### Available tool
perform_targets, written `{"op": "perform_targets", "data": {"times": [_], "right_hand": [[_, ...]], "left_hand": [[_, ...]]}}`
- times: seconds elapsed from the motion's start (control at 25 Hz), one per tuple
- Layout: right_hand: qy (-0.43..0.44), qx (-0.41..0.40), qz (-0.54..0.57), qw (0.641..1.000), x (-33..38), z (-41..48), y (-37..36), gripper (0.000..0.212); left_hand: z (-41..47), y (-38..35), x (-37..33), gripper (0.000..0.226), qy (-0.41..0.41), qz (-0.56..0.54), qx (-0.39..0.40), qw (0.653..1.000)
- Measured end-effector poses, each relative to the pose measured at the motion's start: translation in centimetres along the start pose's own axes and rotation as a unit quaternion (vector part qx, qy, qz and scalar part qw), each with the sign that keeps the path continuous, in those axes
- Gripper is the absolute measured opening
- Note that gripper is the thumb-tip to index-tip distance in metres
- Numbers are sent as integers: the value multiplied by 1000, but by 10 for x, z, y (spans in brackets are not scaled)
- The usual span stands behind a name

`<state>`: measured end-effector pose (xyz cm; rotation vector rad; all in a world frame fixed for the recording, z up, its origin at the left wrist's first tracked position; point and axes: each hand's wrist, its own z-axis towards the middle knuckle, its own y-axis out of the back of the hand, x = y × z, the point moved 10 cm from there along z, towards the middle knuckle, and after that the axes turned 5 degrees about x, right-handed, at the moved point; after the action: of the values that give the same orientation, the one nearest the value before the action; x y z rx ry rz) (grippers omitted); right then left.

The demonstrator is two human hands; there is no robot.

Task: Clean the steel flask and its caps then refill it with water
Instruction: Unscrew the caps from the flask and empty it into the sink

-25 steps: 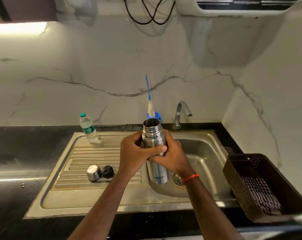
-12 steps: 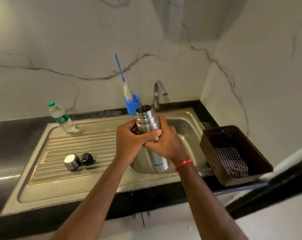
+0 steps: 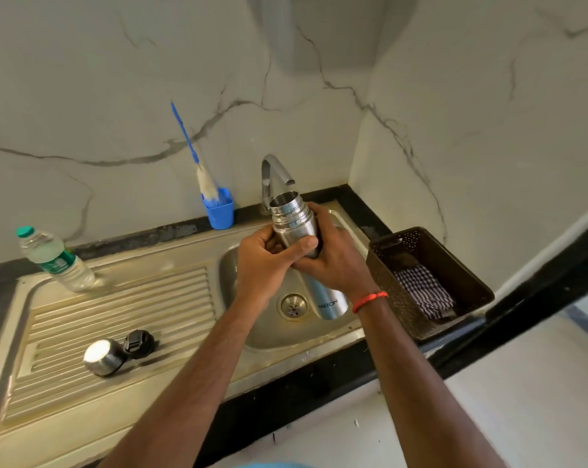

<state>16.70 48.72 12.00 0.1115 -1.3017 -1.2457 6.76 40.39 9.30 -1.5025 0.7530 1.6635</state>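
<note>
One steel flask [image 3: 294, 217], uncapped, tilted over the sink basin [image 3: 275, 336], mouth under the tap [image 3: 272, 167]. Left grip [image 3: 265, 265] and right grip [image 3: 336, 261] both curl round its upper body. Two caps, steel cap [image 3: 103, 356] and black cap [image 3: 138, 342], touching near the drainboard [image 3: 117, 298] front edge.

Steel flask [image 3: 293, 221], formerly upright left of the tap [image 3: 269, 170], now tilted; open mouth beneath tap outlet.

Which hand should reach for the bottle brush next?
Probably left: the bottle brush stands left of the flask, nearer the left hand, while the right hand also grips the flask.
</note>
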Motion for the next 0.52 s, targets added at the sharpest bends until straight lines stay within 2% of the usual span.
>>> {"op": "perform_targets", "data": {"times": [0.12,0.28,0.4,0.52], "right_hand": [[-22,6,-10,1000,-13,-1,0,85],[-54,6,-23,998,-25,-3,8,92],[-79,18,-49,996,-38,-2,13,94],[-108,38,-77,990,-54,-2,18,93]], "left_hand": [[6,-7,14,47,22,14,42,999],[15,-9,23,29,39,32,101,994],[19,8,28,16,37,70,66,995],[25,27,30,22,15,180,23,983]]}}
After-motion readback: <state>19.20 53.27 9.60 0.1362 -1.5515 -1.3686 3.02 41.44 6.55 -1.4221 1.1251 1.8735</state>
